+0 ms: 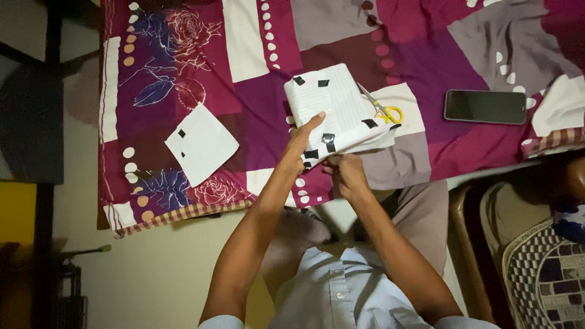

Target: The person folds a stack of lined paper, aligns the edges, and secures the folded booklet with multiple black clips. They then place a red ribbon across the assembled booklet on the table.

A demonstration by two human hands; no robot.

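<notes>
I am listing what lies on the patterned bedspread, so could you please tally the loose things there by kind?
Taped lined-paper pieces: 2, one bundle in both hands, one flat sheet
Scissors, yellow handles: 1
Dark phone: 1
Total: 4

My white lined paper bundle point(332, 103) w/ black tape bits; yellow-handled scissors point(385, 109); magenta, purple & grey floral, dotted bedsheet point(201, 55); black phone point(485, 106); pale blue shirt point(341, 292).

Pale blue short-sleeved shirt, fine stripes, buttoned placket, grey-brown trousers, bare forearms, left hand point(303, 141), right hand point(345, 172), no rings or watch seen
</notes>
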